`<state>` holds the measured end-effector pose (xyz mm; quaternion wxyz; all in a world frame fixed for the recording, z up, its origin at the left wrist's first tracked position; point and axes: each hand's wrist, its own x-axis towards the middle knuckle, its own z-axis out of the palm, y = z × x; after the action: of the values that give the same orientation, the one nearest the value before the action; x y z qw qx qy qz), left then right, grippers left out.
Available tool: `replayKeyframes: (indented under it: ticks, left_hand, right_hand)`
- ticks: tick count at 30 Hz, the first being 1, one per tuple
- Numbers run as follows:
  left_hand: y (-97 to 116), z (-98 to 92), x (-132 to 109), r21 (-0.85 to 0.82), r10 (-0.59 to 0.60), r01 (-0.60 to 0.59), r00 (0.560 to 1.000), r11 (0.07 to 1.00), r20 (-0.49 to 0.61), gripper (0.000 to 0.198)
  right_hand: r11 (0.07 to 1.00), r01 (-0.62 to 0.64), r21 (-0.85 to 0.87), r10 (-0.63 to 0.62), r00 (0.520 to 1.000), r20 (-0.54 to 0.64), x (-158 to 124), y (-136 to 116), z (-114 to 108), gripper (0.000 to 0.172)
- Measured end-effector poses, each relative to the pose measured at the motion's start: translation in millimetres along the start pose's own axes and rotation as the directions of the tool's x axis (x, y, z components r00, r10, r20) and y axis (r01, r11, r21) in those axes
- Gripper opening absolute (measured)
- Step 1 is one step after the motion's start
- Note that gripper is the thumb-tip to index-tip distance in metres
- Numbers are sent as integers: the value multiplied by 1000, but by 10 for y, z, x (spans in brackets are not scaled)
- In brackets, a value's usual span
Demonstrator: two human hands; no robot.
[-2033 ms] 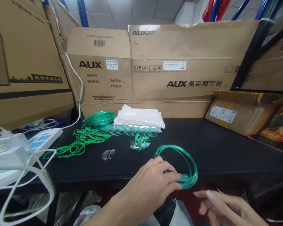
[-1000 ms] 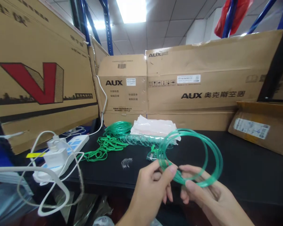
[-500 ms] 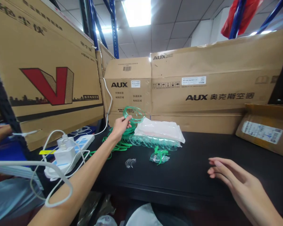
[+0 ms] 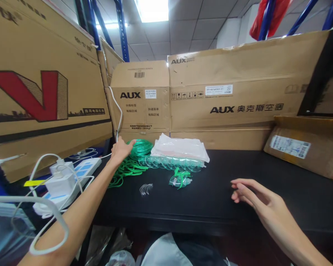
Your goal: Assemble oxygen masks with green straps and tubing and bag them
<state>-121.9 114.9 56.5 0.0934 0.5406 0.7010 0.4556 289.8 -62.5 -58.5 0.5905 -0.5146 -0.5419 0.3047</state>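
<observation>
Green tubing point(image 4: 143, 147), one coiled pile, lay centre-left of the frame; the left hand point(image 4: 122, 149) was beside it, thumb spread, released. The right hand point(image 4: 254, 197), lower right, hung loosely curled, unloaded. AUX was printed three times across two cardboard panels point(image 4: 188, 114). One strapped clear mask point(image 4: 181, 180), centre; one labelled carton point(image 4: 302, 147), right, contents hidden.

Over the table point(image 4: 199, 203), our left grip point(image 4: 121, 149) stretches far back, thumb spread; our right grip point(image 4: 259, 199) hovers, half-curled.

Bright ceiling light point(image 4: 152, 10), blue posts point(image 4: 123, 33)
</observation>
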Motion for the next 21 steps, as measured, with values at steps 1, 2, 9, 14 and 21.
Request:
replayKeyframes:
  ticks: [1,2,9,14,21]
  left_hand:
    - [56,-33,-89,15,71,-71,997,997,26,63]
    - [119,-54,-196,16,143,-145,987,989,71,60]
    - [424,133,-1075,-78,442,-539,589,839,677,37]
    - [426,418,-1343,-114,440,-498,609,860,660,35]
    - [507,485,-1522,-566,500,-63,555,822,665,44]
  right_hand:
    - [1000,1,-22,-1,1000,14,7,-26,11,37]
    - [999,10,-52,-8,999,41,16,-57,30,37]
    - [898,326,-295,-211,908,361,117,-331,460,27]
    - [739,533,-413,-284,802,526,188,-331,732,36]
    - [696,568,-440,-392,813,430,300,-380,785,49]
